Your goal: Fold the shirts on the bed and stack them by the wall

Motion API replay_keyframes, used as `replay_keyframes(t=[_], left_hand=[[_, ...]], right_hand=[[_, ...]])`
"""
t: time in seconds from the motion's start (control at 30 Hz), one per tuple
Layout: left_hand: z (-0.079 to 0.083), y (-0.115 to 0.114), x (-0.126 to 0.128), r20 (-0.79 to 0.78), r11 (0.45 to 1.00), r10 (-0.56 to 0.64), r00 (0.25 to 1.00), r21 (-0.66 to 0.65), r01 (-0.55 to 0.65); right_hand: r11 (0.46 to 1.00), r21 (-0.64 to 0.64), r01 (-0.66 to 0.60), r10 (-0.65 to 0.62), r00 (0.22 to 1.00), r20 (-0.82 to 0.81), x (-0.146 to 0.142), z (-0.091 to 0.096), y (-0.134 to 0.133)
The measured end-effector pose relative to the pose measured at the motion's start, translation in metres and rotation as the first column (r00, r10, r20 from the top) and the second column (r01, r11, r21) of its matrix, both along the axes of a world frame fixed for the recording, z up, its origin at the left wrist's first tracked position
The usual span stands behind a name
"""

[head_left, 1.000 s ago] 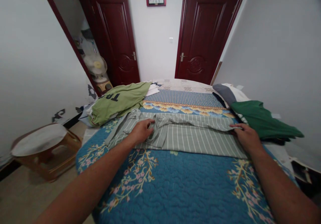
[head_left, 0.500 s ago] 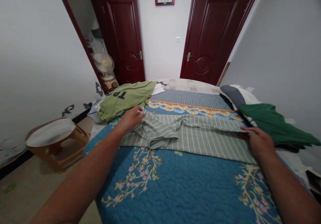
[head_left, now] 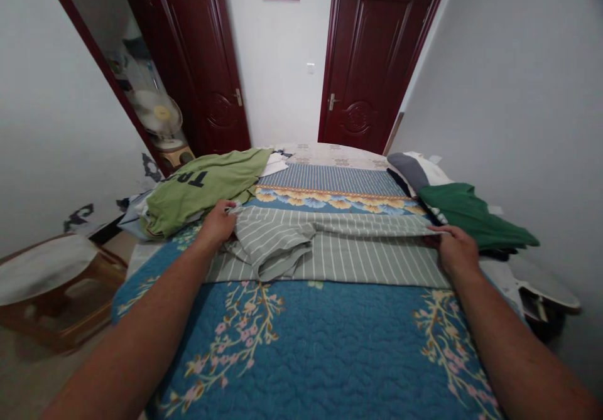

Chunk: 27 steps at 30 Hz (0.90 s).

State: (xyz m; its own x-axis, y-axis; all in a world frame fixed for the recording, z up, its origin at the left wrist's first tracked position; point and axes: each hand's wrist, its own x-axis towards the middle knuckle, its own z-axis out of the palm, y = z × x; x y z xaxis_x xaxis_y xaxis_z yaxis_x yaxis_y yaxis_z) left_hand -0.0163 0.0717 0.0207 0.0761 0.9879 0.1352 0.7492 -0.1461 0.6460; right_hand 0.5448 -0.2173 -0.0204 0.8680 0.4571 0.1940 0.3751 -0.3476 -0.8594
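A grey-green shirt with white stripes [head_left: 377,258] lies across the blue floral quilt [head_left: 339,351], its far part folded over toward me. One short sleeve [head_left: 277,250] rests on top, its opening facing me. My left hand [head_left: 220,224] pinches the shirt at its upper left corner. At the right end, my right hand [head_left: 455,249] grips the edge of the folded layer between thumb and fingers. The stretch of cloth between both hands is held fairly straight and slightly raised at the right.
A green shirt with dark lettering [head_left: 207,184] lies on other clothes at the left. Dark green cloth [head_left: 475,216] and grey and white garments [head_left: 419,169] are piled at the right. A stool [head_left: 51,269] stands left of the table; a fan [head_left: 155,115] is behind the doorway.
The view has turned a little to the right, so everything sits further left. Both hands keep hold of the striped shirt, and the sleeve's opening spreads slightly wider.
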Motion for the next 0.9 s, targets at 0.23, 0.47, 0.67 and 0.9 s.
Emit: replay_keyframes(t=[0.23, 0.47, 0.67, 0.9], left_hand=[[0.011, -0.03, 0.001, -0.097, 0.998, -0.04, 0.994, 0.053, 0.045], [0.029, -0.126, 0.021, -0.444, 0.837, -0.381, 0.811, 0.207, 0.507], [0.024, -0.131, 0.025, -0.307, 0.749, -0.609, 0.731, 0.081, 0.658], [0.054, -0.112, -0.014, -0.088, 0.596, -0.802, 0.59, -0.184, 0.782]], right_hand=[[0.993, -0.116, -0.003, 0.016, 0.994, 0.109, 0.006, 0.0, -0.005], [0.985, -0.169, -0.03, 0.057, 0.987, 0.153, 0.006, 0.0, -0.001], [0.974, -0.219, -0.048, 0.091, 0.977, 0.193, -0.002, 0.009, -0.004], [0.996, -0.094, 0.004, 0.015, 0.979, 0.201, 0.002, 0.003, -0.007]])
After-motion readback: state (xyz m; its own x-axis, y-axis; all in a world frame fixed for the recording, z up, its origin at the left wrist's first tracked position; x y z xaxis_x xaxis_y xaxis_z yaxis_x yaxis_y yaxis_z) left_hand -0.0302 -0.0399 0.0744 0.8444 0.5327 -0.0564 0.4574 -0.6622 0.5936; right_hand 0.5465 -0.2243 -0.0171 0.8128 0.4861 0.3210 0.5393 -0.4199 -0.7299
